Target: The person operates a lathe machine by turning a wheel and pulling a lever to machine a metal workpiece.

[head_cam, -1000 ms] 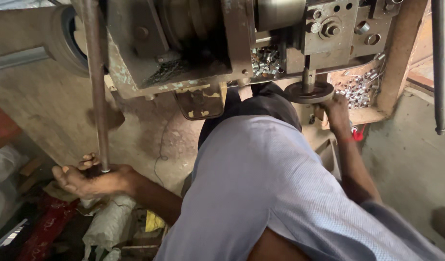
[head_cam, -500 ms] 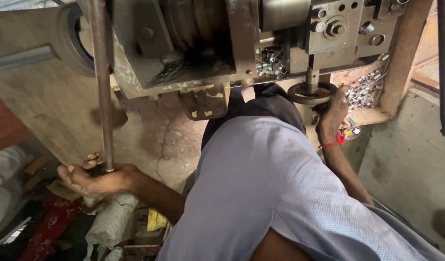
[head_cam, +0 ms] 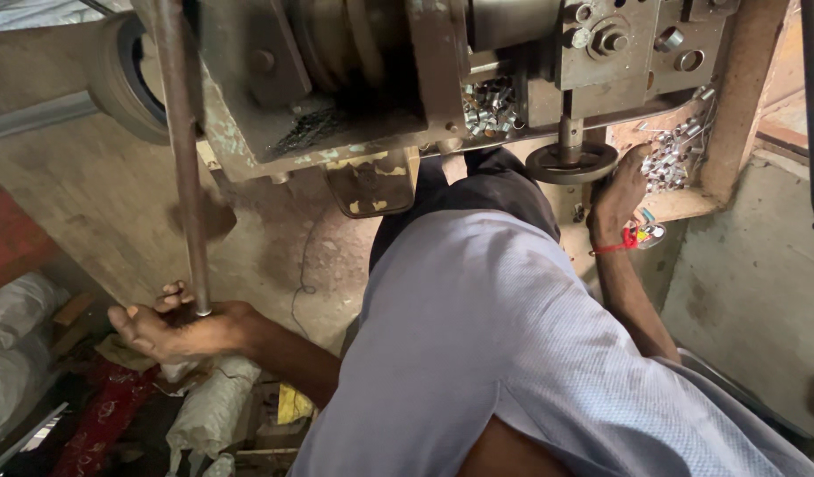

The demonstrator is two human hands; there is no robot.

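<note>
Down at the lower left, the left hand [head_cam: 173, 327] lay palm-up with its fingers loosely spread, and the bottom end of a long steel rod [head_cam: 184, 168] rested in the cup of that palm; the fingers curled only slightly about it, so it was cradling rather than clenching. The rod ran nearly upright, leaning a little, from the hand all the way past the top edge of the view, in front of the machine.

Up at the right, the right hand [head_cam: 620, 193] reached to the underside of the machine, its fingertips touching the edge of a small dark round handwheel [head_cam: 571, 162] that hung on a short vertical spindle. Whether those fingers were closing on the wheel or only pressing against it could not be told. A red thread band [head_cam: 620, 241] circled the wrist.

Between the arms spread the person's pale blue shirt [head_cam: 504, 353], filling the lower middle of the frame, with dark trousers [head_cam: 486, 190] beyond it.

Above stood a heavy, worn metal machine [head_cam: 371, 79] with flaking greenish paint, a block with bolts and holes at its upper right. Heaps of small shiny metal pieces [head_cam: 488, 102] lay in a recess of the machine, and more were piled on a ledge just beside the right hand. A rubber tyre [head_cam: 124, 84] leaned at the upper left. Pale sacks [head_cam: 208, 406] and red cloth [head_cam: 102, 415] lay on the floor under the left hand, near a rough concrete wall [head_cam: 71, 194].
</note>
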